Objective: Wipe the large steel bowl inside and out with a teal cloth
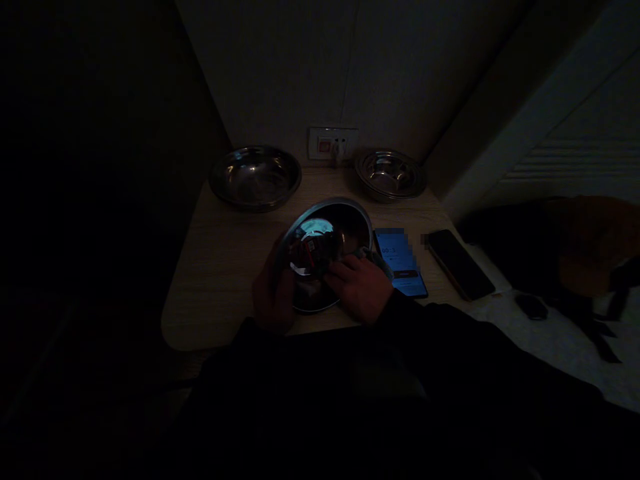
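Observation:
A shiny metal bowl [307, 293] is tilted up at the front of the small wooden table, its inside facing me and catching a bright bluish reflection. My left hand [274, 297] grips its left rim, thumb on the near side and the other fingers hidden behind. Inside the bowl's right half, my right hand [363, 287] presses with curled fingers against the metal. A dark greyish cloth [377, 261] shows bunched behind that hand and over the right rim; most of it is hidden, and the light is very dim.
A wide metal basin [255, 179] stands at the table's back left, several nested metal bowls [390, 175] at the back right. A lit phone [403, 263] lies right of the bowl, with a dark phone [461, 265] beyond. A wall socket [333, 143] holds a plug. Dark bag-like items [585, 247] lie far right.

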Demonstrator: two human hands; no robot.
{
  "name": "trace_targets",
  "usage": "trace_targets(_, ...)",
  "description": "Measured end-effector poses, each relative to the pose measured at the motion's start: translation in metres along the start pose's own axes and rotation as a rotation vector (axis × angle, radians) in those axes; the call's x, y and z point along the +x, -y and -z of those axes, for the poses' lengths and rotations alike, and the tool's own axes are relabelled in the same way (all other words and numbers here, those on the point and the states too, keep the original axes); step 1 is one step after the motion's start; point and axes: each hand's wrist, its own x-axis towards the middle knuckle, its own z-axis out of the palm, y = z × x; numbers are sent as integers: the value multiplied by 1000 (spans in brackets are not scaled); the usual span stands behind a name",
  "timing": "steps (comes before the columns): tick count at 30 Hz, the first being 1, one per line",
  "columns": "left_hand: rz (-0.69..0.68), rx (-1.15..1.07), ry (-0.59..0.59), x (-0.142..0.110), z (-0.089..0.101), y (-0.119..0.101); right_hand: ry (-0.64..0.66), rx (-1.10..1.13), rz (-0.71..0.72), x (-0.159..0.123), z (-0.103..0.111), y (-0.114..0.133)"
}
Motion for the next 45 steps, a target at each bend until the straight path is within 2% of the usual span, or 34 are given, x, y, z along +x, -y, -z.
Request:
trace_targets(3,-18,33,-5,0,2,4,-32,51,-25,11,-6,20)
trace_targets(7,46,138,-102,-2,7,13,-144,232,-86,28,-14,47)
trace_targets(9,55,141,-103,-1,8,12,-114,230,-37,26,-10,41)
trace_targets(12,22,107,-90,1,6,4,-2,4,55,14,-1,15)
trace_targets(14,-23,77,-69,2,3,-3,4,-96,58,6,2,1)
trace_targets(18,-45,34,-1,3,6,-14,-72,-103,1,-12,-6,-4)
trace_targets(21,-1,24,42,7,13,-20,-217,14,24,-29,-14,6)
trace_targets(24,81,42,3,15,16,-30,-322,120,76,-43,-17,14)
trace_targets(29,226,63,-8,25,9,-43,-369,34,114,-43,-19,19)
trace_targets(35,184,-72,54,12,6,-25,-538,81,112,-33,-24,22)
trace_targets(37,154,-62,123,4,4,-16,-555,125,91,-30,-24,27)
trace_targets(41,169,-56,111,-2,1,-4,-527,145,114,-27,-25,32)
trace_targets(45,111,-119,77,2,5,-1,-410,19,125,-34,-20,17)
